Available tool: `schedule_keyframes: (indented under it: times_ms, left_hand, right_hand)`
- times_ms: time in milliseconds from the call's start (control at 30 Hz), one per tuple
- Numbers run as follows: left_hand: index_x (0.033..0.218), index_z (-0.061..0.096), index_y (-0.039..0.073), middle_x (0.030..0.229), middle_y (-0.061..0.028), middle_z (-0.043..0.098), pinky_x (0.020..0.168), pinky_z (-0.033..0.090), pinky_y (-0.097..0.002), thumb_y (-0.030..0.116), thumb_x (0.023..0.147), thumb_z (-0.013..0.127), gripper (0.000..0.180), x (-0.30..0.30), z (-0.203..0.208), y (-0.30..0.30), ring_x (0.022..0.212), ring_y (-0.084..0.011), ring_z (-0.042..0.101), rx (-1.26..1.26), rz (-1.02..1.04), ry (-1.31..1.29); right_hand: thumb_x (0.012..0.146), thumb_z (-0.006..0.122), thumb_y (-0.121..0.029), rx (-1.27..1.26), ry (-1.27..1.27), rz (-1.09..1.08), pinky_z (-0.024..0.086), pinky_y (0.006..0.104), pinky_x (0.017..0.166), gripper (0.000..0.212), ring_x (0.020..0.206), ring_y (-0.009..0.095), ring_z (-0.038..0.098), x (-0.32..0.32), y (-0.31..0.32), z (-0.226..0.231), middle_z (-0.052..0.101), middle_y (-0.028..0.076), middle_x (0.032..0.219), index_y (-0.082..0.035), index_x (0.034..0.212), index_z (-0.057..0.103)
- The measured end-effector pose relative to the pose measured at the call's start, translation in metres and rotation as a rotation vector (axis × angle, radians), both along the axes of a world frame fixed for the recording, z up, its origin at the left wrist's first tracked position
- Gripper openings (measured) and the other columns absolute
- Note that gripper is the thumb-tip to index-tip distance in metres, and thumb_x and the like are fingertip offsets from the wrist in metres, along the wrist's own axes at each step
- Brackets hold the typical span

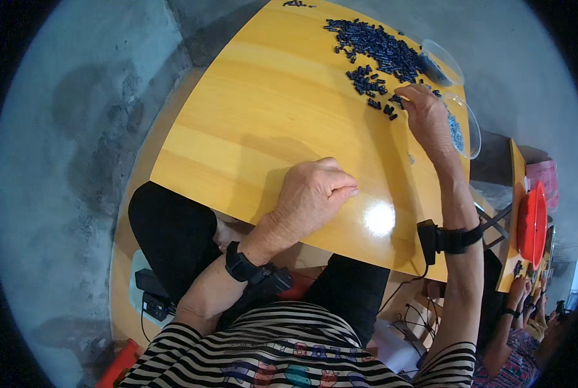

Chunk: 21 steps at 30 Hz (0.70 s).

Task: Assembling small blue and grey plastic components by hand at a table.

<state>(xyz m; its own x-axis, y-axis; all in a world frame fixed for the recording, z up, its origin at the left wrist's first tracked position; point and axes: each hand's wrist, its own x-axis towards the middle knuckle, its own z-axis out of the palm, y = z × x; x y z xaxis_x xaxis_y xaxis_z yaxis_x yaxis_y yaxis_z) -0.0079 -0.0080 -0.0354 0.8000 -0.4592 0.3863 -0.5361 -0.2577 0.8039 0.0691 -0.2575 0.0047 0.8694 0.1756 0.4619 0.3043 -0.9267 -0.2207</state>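
My left hand (315, 197) is closed in a loose fist above the near part of the yellow table, thumb pressed to the fingers. Whatever it may hold is hidden. Further off to the right, my right hand (426, 116) pinches a small black cylindrical piece (397, 99) between thumb and fingertips. Just left of it lie several loose black pieces (390, 111), with a small cluster (366, 81) behind them. A large heap of the same black pieces (379, 46) spreads toward the far right edge.
A clear round tub (472, 132) with small grey-blue parts stands beside my right wrist. Behind it, another clear tub (456, 70) leans with dark contents. A few black bits (296, 4) lie at the table's far edge. Right, other people's hands (520, 291) work near a red basin (532, 223).
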Motion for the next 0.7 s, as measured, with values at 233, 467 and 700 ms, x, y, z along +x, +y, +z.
schedule_keyframes:
  times_ms: [233, 467, 700]
  left_hand:
    - [0.075, 0.068, 0.005, 0.069, -0.0086, 0.062, 0.057, 0.048, -0.0307, 0.01, 0.071, 0.068, 0.006, 0.0, -0.002, -0.001, 0.063, -0.0229, 0.062, 0.008, 0.012, -0.026]
    - [0.075, 0.068, 0.006, 0.068, -0.008, 0.061, 0.055, 0.047, -0.031, 0.011, 0.072, 0.068, 0.006, 0.0, -0.003, -0.006, 0.062, -0.0226, 0.06, 0.003, 0.04, -0.012]
    - [0.075, 0.068, 0.007, 0.067, -0.0076, 0.06, 0.053, 0.046, -0.0296, 0.011, 0.071, 0.069, 0.005, 0.0, -0.001, -0.005, 0.06, -0.0208, 0.06, 0.026, 0.04, -0.006]
  right_hand:
    - [0.073, 0.06, -0.001, -0.051, 0.023, 0.011, 0.048, 0.0393, 0.068, 0.008, 0.077, 0.032, 0.059, 0.021, -0.003, -0.018, 0.059, 0.013, 0.082, -0.004, 0.08, 0.064]
    - [0.077, 0.059, -0.006, 0.006, -0.07, 0.051, 0.047, 0.0387, 0.065, 0.003, 0.076, 0.034, 0.059, 0.018, -0.005, -0.016, 0.058, 0.013, 0.08, -0.004, 0.079, 0.059]
    - [0.079, 0.06, -0.007, 0.117, 0.052, -0.117, 0.049, 0.0369, 0.065, 0.007, 0.073, 0.032, 0.063, -0.058, 0.002, -0.004, 0.064, 0.015, 0.079, -0.004, 0.085, 0.059]
